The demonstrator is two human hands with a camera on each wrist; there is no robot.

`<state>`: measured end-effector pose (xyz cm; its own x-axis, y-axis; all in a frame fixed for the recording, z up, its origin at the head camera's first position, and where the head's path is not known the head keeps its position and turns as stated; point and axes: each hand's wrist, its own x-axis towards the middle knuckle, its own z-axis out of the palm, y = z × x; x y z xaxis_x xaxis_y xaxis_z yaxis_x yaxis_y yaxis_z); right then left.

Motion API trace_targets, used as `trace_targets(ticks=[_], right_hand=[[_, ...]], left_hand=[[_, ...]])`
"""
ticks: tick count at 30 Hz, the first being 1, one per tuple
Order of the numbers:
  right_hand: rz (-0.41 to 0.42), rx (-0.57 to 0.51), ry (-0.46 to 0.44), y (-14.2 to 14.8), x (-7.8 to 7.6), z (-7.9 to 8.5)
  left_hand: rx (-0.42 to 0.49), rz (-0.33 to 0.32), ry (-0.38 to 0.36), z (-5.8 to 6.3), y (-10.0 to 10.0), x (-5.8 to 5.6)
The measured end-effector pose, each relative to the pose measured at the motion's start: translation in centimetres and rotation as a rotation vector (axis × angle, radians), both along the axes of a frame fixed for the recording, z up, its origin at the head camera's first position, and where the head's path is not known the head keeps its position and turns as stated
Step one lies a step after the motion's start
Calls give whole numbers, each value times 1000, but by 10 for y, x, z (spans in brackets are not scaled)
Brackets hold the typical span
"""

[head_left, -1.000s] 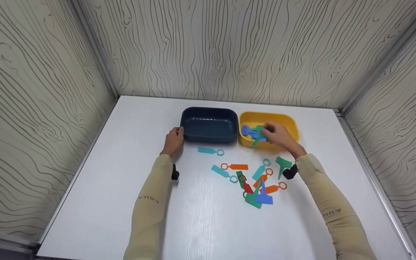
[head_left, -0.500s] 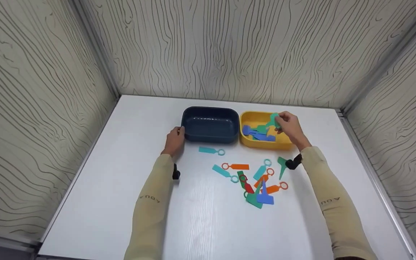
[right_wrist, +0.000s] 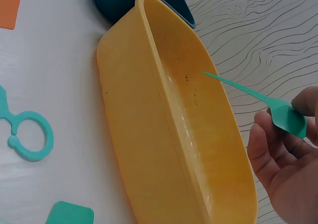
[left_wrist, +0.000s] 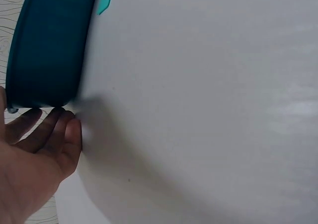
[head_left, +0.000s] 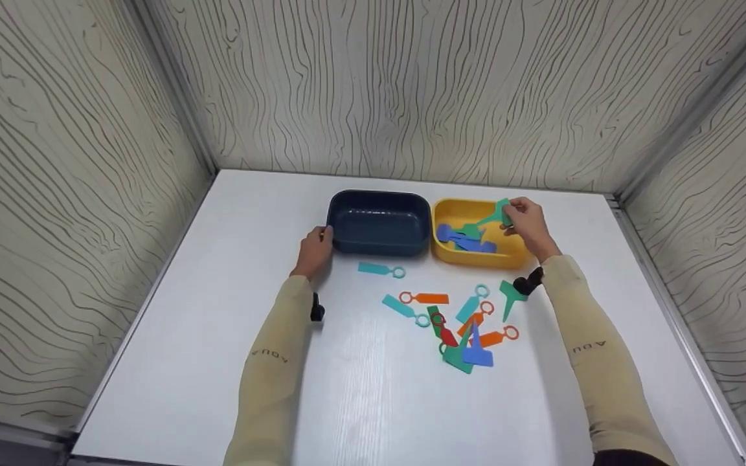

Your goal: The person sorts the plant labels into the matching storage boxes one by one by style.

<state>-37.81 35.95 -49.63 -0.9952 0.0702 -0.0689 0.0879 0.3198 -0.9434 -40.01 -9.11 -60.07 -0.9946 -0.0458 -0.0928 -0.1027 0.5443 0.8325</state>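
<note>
My right hand (head_left: 530, 223) pinches a green T-shaped plant label (head_left: 497, 213) over the right part of the yellow bin (head_left: 476, 259). In the right wrist view the green label (right_wrist: 285, 118) sits between thumb and fingers, its pointed stem reaching over the bin. Blue and green T-shaped labels (head_left: 473, 243) lie in that bin. My left hand (head_left: 313, 252) is at the left end of the dark blue bin (head_left: 379, 248), which has nothing visible inside. In the left wrist view its fingertips (left_wrist: 55, 113) touch the bin's end wall.
In front of the bins lie turquoise ring tags (head_left: 373, 268), orange ring tags (head_left: 430, 298), a red tag (head_left: 447, 335), green labels (head_left: 511, 294) and a blue label (head_left: 477, 355), some overlapping. The bins stand side by side on a white table (head_left: 360, 401), with patterned walls (head_left: 373, 90) around.
My right hand has moved right and back, lifting the green label off the pile in the yellow bin. My left hand stays at the dark blue bin.
</note>
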Motion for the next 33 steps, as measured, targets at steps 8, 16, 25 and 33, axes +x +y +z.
trace_targets(ticks=[8,16,25,33], right_hand=[[-18,42,0,12,-15,-16],[-56,186,10,17,-14,-27],[67,230,6,10,-6,-22],[225,298,58,-8,8,-18]], left_hand=[[-1,-2,6,0,2,1],[10,-7,9,-3,2,-1],[4,1,-4,-4,1,-3],[19,-3,8,-3,-1,-3]])
